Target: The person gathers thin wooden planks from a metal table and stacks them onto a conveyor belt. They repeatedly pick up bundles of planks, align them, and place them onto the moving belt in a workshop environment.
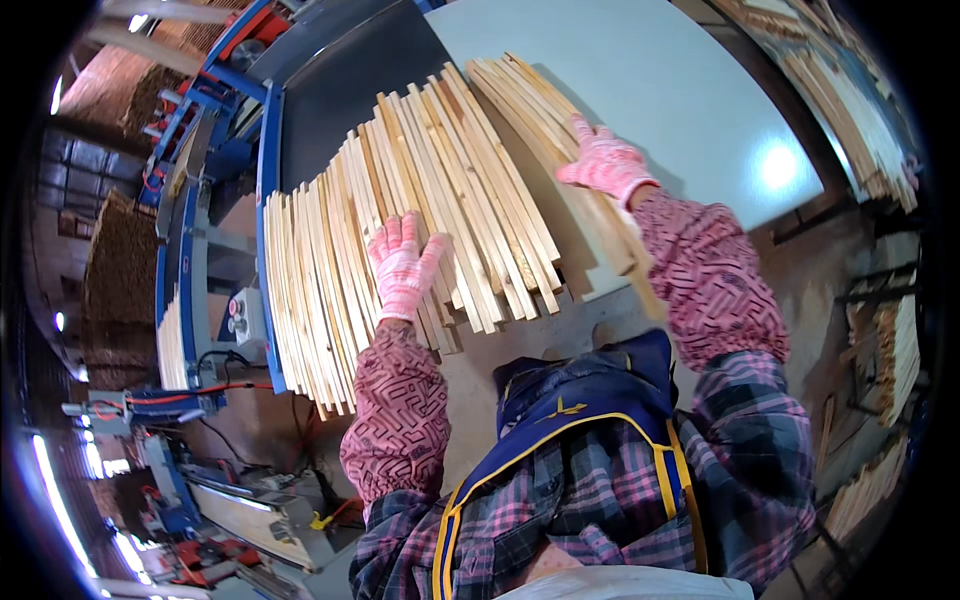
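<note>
While no package or sign shows plainly, a small grey control box (247, 318) with round buttons sits on the blue machine frame (268, 200) at the left edge of the desk (650, 90). That desk is pale and smooth, with a bright glare spot near its right side and a dark belt (340, 90) running along its far left part. Wooden slats (440, 200) lie fanned across it in a wide row, their near ends hanging over the front edge. On the middle of this row rests the left hand (402, 265), in a pink knitted glove, fingers spread flat and gripping nothing. Over at the right-hand bundle of slats (540, 110), the right hand (603, 160), gloved alike, presses down with fingers open. Both sleeves are pink and patterned, above a plaid shirt and blue apron. Around stands a workshop: stacked timber (120, 270) at left, more slat piles (850, 110) at right, red cables (190, 395) below the frame.
</note>
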Tool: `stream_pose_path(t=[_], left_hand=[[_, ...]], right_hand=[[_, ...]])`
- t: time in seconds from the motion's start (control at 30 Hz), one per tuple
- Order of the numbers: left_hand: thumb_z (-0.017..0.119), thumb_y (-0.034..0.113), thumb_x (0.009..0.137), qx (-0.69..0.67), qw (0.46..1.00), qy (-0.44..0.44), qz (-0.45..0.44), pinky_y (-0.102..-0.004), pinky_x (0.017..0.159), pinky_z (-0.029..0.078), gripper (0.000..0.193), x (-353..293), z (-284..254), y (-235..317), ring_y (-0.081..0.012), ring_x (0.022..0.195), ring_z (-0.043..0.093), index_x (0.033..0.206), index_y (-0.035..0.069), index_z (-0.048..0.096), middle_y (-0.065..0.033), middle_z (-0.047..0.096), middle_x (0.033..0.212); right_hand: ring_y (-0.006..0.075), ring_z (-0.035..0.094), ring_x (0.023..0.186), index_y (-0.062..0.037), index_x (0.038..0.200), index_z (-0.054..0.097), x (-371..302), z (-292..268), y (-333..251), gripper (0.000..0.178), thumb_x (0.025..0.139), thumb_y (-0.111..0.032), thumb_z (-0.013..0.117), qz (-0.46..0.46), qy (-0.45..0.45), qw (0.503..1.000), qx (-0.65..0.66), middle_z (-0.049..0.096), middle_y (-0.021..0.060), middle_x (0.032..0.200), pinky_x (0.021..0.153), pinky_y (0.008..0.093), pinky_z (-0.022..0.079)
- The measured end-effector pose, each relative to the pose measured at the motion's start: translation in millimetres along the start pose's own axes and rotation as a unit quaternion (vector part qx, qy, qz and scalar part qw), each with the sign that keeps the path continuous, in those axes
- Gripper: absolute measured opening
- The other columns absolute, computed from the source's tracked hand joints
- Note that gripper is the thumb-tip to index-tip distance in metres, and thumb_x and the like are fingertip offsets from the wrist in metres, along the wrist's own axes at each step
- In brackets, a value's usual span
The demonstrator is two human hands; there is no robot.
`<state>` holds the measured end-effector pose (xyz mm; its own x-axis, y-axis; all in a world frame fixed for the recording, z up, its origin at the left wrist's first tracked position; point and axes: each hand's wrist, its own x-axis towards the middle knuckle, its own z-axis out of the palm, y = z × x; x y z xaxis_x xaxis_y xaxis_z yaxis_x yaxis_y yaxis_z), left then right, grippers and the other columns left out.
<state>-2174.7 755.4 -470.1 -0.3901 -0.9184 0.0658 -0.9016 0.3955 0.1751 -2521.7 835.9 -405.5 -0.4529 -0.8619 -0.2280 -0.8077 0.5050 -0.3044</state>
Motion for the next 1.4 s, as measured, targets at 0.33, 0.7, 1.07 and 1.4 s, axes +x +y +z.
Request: stream_pose_path(t=[0.33,0.7,1.07,1.4], left_hand=[[0.051,0.047,0.098,-0.01,0.922,0.044,0.384,-0.0464,0.121,0.023,0.05,31.9,-15.3,129.1,-0.0358,0.135,0.045,0.122,0.007,0.069,-0.0132,0.063,0.132],[0.056,0.042,0.095,0.247,0.877,-0.195,0.363,-0.0498,0.124,0.02,0.038,39.1,3.6,169.8,-0.0252,0.122,0.056,0.108,0.011,0.073,-0.0044,0.072,0.106],[0.065,0.044,0.091,-0.034,0.972,0.031,0.229,-0.0515,0.12,0.022,0.063,-9.4,-4.0,88.9,-0.0393,0.143,0.032,0.146,0.017,0.049,-0.0183,0.042,0.151],[0.057,0.055,0.091,0.002,0.964,-0.007,0.267,-0.0533,0.12,0.018,0.06,-18.5,-15.7,84.5,-0.0369,0.143,0.032,0.143,0.025,0.053,-0.0133,0.041,0.151]], right_hand=[[0.0354,0.046,0.136,-0.022,0.158,0.025,-33.4,-2.0,79.2,0.093,0.083,-0.057,0.066,0.04,0.075,0.995,-0.057,0.036,0.0168,0.156,0.109,0.0454,0.042],[0.0358,0.044,0.138,-0.021,0.159,0.022,-32.4,-5.5,78.9,0.094,0.084,-0.058,0.065,0.05,0.053,0.996,-0.059,0.034,0.0166,0.158,0.113,0.0452,0.039],[0.039,0.045,0.137,-0.0188,0.158,0.027,-31.1,11.0,77.8,0.09,0.085,-0.059,0.063,0.024,0.098,0.993,-0.064,0.034,0.0217,0.157,0.112,0.0489,0.037],[0.0368,0.042,0.14,-0.0111,0.158,0.024,-54.0,45.3,-32.8,0.101,0.084,-0.072,0.058,-0.13,-0.061,0.985,0.093,0.04,0.0235,0.153,0.116,0.0477,0.032]])
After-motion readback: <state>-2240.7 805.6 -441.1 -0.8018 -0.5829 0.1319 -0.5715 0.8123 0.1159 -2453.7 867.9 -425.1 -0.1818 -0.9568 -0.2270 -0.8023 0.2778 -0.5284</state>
